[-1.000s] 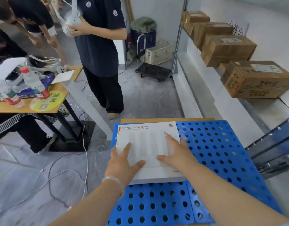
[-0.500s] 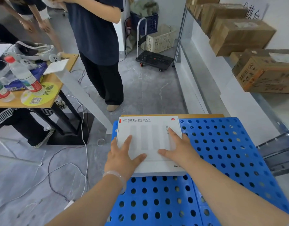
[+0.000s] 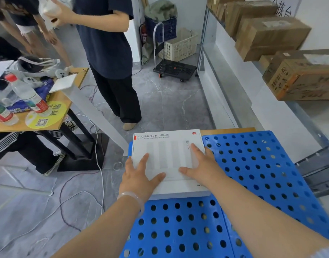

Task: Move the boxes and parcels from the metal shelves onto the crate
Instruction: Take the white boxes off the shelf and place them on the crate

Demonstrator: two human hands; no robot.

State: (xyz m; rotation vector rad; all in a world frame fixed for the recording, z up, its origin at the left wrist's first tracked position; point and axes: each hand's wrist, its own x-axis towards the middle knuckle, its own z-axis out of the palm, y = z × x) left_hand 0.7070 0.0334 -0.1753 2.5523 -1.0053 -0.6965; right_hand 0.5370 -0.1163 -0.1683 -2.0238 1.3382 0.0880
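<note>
A flat white box (image 3: 167, 151) with a red logo lies on the far left corner of the blue perforated crate (image 3: 252, 174). My left hand (image 3: 139, 177) rests flat on its near left part, fingers spread. My right hand (image 3: 202, 164) lies flat on its right side, fingers apart. Neither hand grips it. Brown cardboard boxes stand on the metal shelf (image 3: 234, 75) at the right: a large one (image 3: 301, 79) nearest, another (image 3: 271, 38) behind it, more further back.
A person in dark clothes (image 3: 107, 53) stands just beyond the crate. A wooden table (image 3: 54, 123) with water bottles (image 3: 29, 95) and headsets is at the left. Cables cross the grey floor. A black trolley (image 3: 174, 69) and a cream basket (image 3: 180, 45) stand at the back.
The view has tilted and shifted slightly; both hands stay flat on the white box, which has not visibly moved on the crate.
</note>
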